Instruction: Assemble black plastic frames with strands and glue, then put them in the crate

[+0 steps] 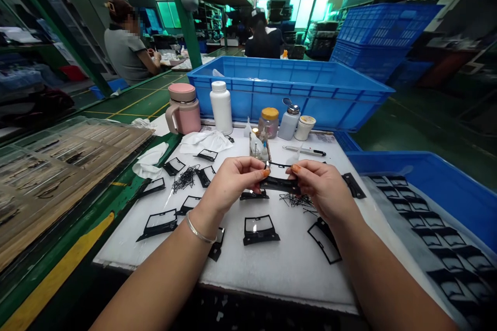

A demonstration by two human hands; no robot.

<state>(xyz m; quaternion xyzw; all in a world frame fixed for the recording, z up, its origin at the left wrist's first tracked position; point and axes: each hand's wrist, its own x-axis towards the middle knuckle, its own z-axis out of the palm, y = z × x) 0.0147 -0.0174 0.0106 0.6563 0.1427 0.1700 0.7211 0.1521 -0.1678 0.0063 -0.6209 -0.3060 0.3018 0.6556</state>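
Note:
Between both hands, above the white work surface point(233, 269), is a black plastic frame point(280, 184) with a window-like opening. My left hand point(243, 178) pinches its left end, and my right hand point(312, 181) grips its right end. Similar black frames lie around on the surface, one of them point(261, 230) in front of the hands and another point(325, 240) under my right wrist. Thin black strips form one pile point(185, 178) left of my left hand and a second pile point(298, 200) below my right hand.
A pink mug point(186, 111), a white bottle point(221, 108), small jars and a pump bottle point(289, 120) line the back edge. Behind them stands a large blue crate point(287, 95). Another blue bin point(446, 176) at right holds rows of black frames. Two people sit farther off.

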